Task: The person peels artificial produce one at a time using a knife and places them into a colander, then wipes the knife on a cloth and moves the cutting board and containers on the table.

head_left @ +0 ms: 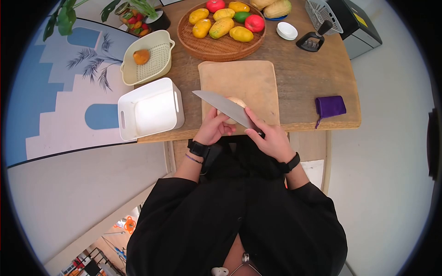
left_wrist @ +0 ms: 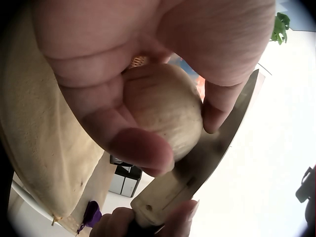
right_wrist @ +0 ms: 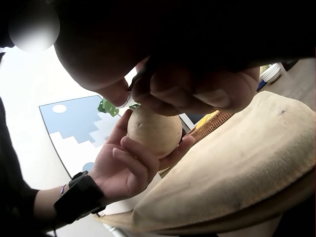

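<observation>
My left hand (head_left: 212, 129) holds a round, pale tan fruit or root (left_wrist: 165, 106) close over the near part of the wooden cutting board (head_left: 239, 76). Its thumb and fingers curl around the sides in the left wrist view. A chef's knife (head_left: 220, 101) is gripped at its dark handle by my right hand (head_left: 275, 140). The broad blade slants toward the far left and lies across the round piece in the head view, hiding part of it. From the right wrist, the piece (right_wrist: 154, 136) shows a smooth surface with a small dark mark.
Left of the board stand a white bin (head_left: 152, 110) and a cream colander (head_left: 159, 60) with one brown-orange fruit (head_left: 141, 56). Behind it is a wicker tray (head_left: 207, 52) of mangoes and red fruit. A purple pouch (head_left: 330, 106) and a black-handled tool (head_left: 315, 40) lie at right.
</observation>
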The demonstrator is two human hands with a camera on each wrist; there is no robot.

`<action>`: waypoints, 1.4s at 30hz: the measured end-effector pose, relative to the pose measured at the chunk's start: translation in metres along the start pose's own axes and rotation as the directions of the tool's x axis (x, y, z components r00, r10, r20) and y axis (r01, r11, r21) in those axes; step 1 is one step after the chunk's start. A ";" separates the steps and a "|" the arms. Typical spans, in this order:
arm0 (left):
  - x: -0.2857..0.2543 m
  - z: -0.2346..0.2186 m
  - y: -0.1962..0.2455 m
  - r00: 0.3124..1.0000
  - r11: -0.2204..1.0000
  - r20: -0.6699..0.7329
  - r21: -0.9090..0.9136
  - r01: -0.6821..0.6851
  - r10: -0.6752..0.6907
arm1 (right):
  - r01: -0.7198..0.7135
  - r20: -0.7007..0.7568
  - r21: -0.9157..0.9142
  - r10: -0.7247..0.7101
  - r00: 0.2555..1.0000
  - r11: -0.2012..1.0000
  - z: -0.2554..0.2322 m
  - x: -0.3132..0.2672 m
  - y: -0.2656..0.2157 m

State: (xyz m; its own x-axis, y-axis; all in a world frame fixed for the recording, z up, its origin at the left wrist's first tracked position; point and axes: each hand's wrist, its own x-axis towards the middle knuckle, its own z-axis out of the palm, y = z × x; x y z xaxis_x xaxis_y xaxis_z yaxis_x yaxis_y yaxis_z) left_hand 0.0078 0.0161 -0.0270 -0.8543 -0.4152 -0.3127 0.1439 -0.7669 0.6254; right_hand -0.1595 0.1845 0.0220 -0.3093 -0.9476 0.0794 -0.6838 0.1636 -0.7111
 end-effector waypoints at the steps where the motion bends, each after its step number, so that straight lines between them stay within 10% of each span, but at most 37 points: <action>1: -0.001 0.002 0.003 1.000 1.000 -0.002 0.000 0.000 0.000 | 0.002 0.008 -0.004 -0.002 1.000 1.000 0.000 0.000 0.000; 22: -0.002 -0.007 0.000 0.998 0.982 -0.040 0.180 0.061 -0.055 | -0.115 0.107 0.139 0.100 0.989 0.984 -0.008 -0.001 -0.007; 25: 0.000 -0.027 -0.001 0.976 0.964 0.152 0.237 0.117 -0.156 | -0.103 0.095 0.224 0.084 0.992 0.969 -0.004 -0.001 -0.004; 42: -0.002 -0.007 -0.006 0.999 0.983 0.006 0.175 -0.051 0.050 | -0.069 0.060 0.224 0.057 0.997 0.972 0.007 0.003 -0.001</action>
State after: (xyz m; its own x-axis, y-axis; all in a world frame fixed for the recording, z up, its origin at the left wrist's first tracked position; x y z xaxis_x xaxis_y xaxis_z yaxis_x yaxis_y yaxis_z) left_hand 0.0122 0.0180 -0.0352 -0.8490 -0.4503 -0.2764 0.0971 -0.6472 0.7561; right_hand -0.1550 0.1800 0.0184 -0.3076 -0.9515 -0.0028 -0.4959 0.1628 -0.8530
